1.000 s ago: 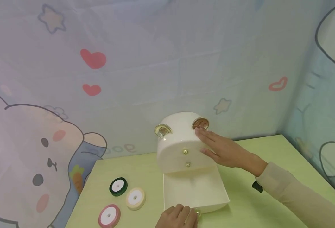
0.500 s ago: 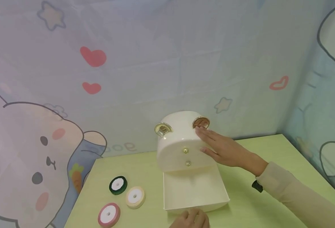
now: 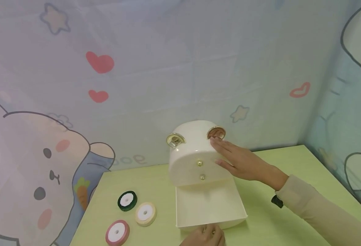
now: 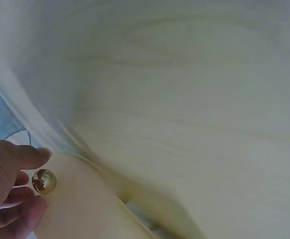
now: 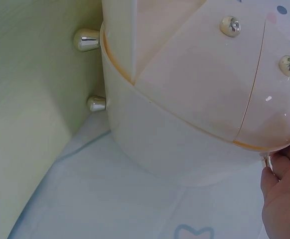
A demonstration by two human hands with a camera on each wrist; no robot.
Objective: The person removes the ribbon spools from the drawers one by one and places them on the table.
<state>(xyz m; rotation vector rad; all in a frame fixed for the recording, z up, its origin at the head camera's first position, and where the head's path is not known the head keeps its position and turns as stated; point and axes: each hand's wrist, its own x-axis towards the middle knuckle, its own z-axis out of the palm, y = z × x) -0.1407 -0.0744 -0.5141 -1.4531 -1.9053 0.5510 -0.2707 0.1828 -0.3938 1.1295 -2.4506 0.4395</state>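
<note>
A white rounded storage box with gold ear-like handles stands at the back of the table. Its lower drawer is pulled out towards me, and nothing lies inside. My left hand is at the drawer front, fingers curled about its gold ball knob; in the left wrist view the thumb is above it and the fingers are below and beside it. My right hand rests on the box's upper right side, fingers fairly straight, beside the right gold ear. Part of the left hand lies beyond the head view.
Three ribbon rolls lie left of the drawer: dark green, cream and pink. A printed cloth hangs behind the green table. Two more gold knobs sit on the box front.
My left hand has moved right along the drawer front, from beside the knob to around it. The right hand, box and drawer stay where they were.
</note>
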